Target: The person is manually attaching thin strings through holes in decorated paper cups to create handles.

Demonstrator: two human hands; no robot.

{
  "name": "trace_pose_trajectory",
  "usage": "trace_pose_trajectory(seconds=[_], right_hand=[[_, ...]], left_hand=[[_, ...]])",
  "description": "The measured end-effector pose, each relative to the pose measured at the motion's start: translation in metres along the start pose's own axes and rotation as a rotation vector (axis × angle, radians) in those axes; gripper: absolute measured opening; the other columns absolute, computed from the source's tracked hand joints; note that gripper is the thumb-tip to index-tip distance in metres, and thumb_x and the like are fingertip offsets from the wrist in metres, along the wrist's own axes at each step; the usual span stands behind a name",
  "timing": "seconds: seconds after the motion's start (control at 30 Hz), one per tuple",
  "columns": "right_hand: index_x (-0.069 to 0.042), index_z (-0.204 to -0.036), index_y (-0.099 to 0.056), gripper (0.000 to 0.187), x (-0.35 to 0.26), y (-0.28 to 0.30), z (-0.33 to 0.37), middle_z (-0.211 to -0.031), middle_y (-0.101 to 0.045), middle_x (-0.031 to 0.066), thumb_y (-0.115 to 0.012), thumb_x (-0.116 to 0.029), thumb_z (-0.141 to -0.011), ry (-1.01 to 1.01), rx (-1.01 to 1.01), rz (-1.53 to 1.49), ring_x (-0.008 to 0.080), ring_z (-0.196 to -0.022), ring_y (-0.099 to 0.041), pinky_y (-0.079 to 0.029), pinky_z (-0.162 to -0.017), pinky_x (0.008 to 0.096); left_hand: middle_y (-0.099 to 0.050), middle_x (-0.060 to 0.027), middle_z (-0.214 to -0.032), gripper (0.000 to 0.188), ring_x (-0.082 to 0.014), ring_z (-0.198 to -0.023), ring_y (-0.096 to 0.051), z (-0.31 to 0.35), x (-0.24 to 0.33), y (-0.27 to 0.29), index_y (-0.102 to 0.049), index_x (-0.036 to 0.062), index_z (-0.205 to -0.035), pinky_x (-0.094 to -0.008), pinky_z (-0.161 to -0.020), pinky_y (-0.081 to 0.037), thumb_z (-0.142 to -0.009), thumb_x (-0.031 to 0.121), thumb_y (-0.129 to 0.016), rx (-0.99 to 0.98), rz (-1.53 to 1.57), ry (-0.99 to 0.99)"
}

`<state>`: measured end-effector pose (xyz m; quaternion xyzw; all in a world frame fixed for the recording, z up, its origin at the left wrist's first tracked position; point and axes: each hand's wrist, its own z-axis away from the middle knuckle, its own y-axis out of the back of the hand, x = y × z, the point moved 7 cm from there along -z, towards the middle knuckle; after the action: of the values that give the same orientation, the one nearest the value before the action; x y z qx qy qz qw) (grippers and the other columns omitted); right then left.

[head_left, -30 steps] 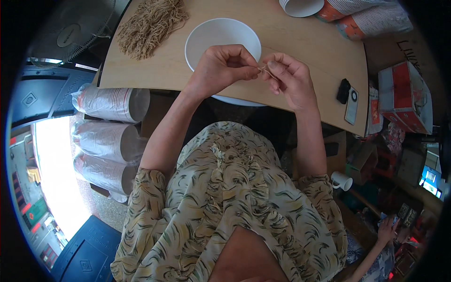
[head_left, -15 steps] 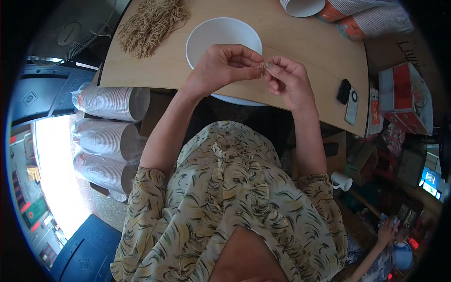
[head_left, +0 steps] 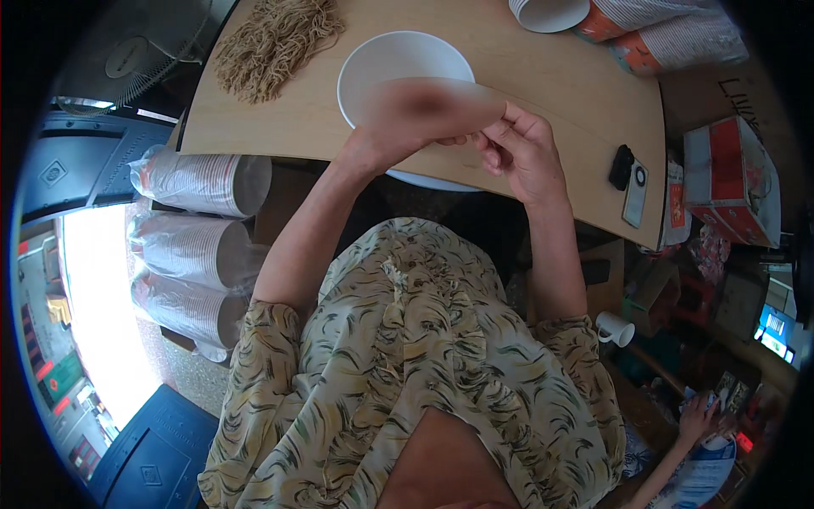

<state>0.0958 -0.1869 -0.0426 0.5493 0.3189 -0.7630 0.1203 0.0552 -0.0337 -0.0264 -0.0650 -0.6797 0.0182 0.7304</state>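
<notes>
Right grip (head_left: 527, 159) near smooth round bowl (head_left: 407, 58)

1. Brown cardboard (head_left: 702, 110) at the right bears large dark capital letters, running down it sideways and bent by the lens.
2. The red-and-white box (head_left: 733, 163) carries small print along its lower side, too fine to make out.
3. The lit blue screen (head_left: 772, 330) at the far right shows pale lines, too small to read.
4. The fan (head_left: 126, 60) has a light badge on its hub, its lettering unclear.
5. The upper blue panel (head_left: 54, 173) and the lower blue panel (head_left: 150, 474) each bear a diamond-shaped emblem without readable words.
</notes>
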Motion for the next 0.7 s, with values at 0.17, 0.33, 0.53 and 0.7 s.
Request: trace_pose_trajectory(seconds=[0.17,0.33,0.53,0.7], right_hand=[[-0.001,-0.099,-0.063,0.015,-0.003,-0.001,0.001,-0.076,-0.064,0.0049,-0.063,-0.016,-0.100,0.023,0.022,-0.027,0.0062,-0.055,-0.050,-0.038,-0.048,0.0202],[-0.002,-0.100,-0.062,0.013,-0.010,0.000,0.004,-0.076,-0.062,0.0037,-0.063,-0.016,-0.100,0.042,0.059,-0.045,0.0039,-0.054,-0.046,-0.034,-0.048,0.0185],[-0.002,-0.101,-0.064,0.015,-0.020,0.005,0.015,-0.077,-0.062,0.0009,-0.065,-0.017,-0.099,0.094,0.156,0.152,0.0026,-0.059,-0.049,-0.035,-0.050,0.0178],[-0.002,-0.094,-0.067,0.014,-0.031,0.027,0.045,-0.076,-0.060,-0.0041,-0.071,-0.015,-0.093,0.130,0.103,0.644,0.0013,-0.063,-0.049,-0.035,-0.055,0.0174]], left_hand=[[-0.073,-0.0053,-0.088,0.015,-0.0076,-0.078,-0.066,0.001,-0.001,0.002,-0.069,-0.0015,-0.107,-0.0217,-0.072,-0.053,-0.094,0.007,-0.070,-0.048,0.029,-0.047],[-0.073,-0.0059,-0.090,0.017,-0.0075,-0.080,-0.066,-0.001,0.001,0.001,-0.068,-0.0023,-0.111,-0.0220,-0.073,-0.053,-0.095,0.005,-0.068,-0.057,0.050,-0.058],[-0.072,-0.0030,-0.086,0.020,-0.0065,-0.079,-0.065,0.006,0.010,0.000,-0.072,-0.0011,-0.109,-0.0222,-0.073,-0.053,-0.090,0.004,-0.074,-0.023,-0.097,-0.196],[-0.071,-0.0048,-0.084,0.011,-0.0134,-0.074,-0.066,0.021,0.041,-0.013,-0.077,0.0039,-0.093,-0.0276,-0.065,-0.052,-0.083,0.002,-0.078,-0.009,-0.451,-0.512]])
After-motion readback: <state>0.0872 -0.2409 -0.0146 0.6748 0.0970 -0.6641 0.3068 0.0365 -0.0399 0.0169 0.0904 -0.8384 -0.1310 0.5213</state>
